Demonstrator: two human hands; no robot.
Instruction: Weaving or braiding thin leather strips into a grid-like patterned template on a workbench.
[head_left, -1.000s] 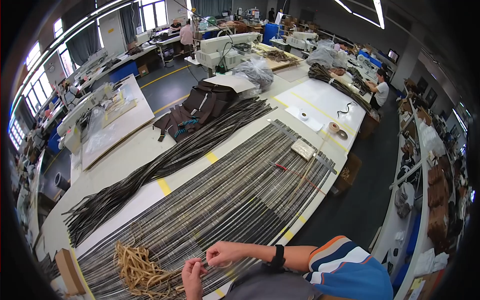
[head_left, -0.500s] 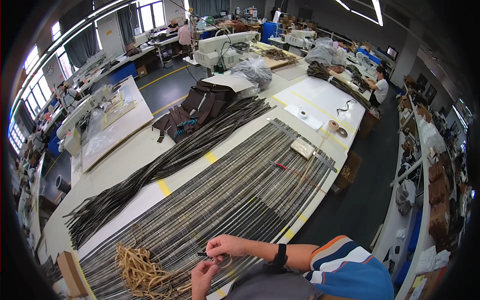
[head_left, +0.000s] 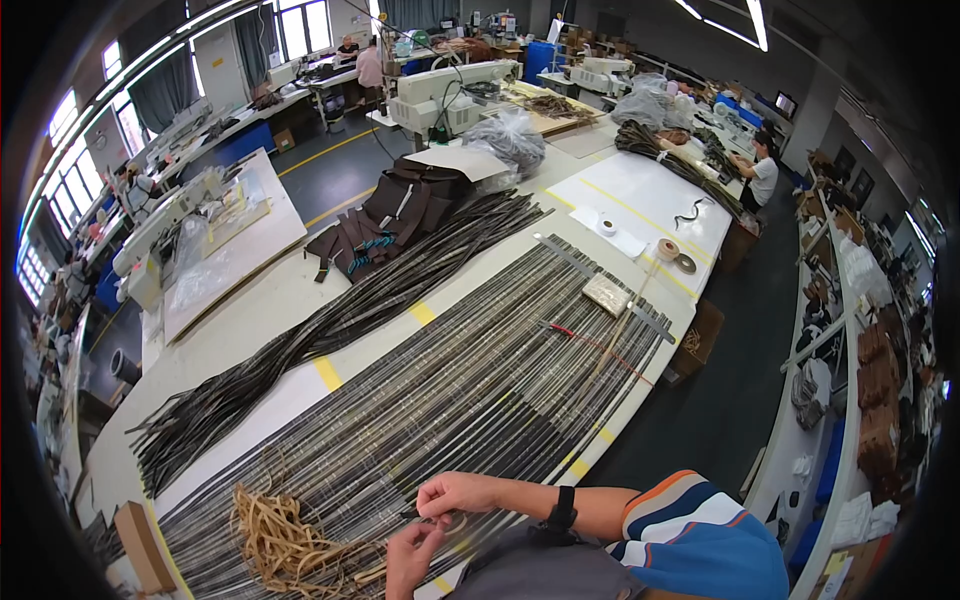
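My right hand (head_left: 458, 493) and my left hand (head_left: 411, 556) meet fingertip to fingertip above the near edge of the table. Both are closed in a pinch. A tan strip (head_left: 370, 574) runs from a tangled pile of tan strips (head_left: 275, 540) to my left hand, and a thin curl of it shows beside the fingers. Something small and dark sticks out by my right fingertips; its kind is too small to make out. Beneath the hands, long grey-and-black striped strips (head_left: 420, 400) lie side by side across the table.
A metal bar (head_left: 570, 258) crosses the strips' far end, near a wrapped pale block (head_left: 606, 295) and a red-handled tool (head_left: 562, 329). Loose dark strips (head_left: 320, 320) lie along the left. Tape rolls (head_left: 668, 250) sit at the far right; a cardboard piece (head_left: 143, 548) stands at near left.
Both hands have shifted very slightly right, still pinched together. The dark piece at the right fingertips shows less than before. The strips and pile stay put.
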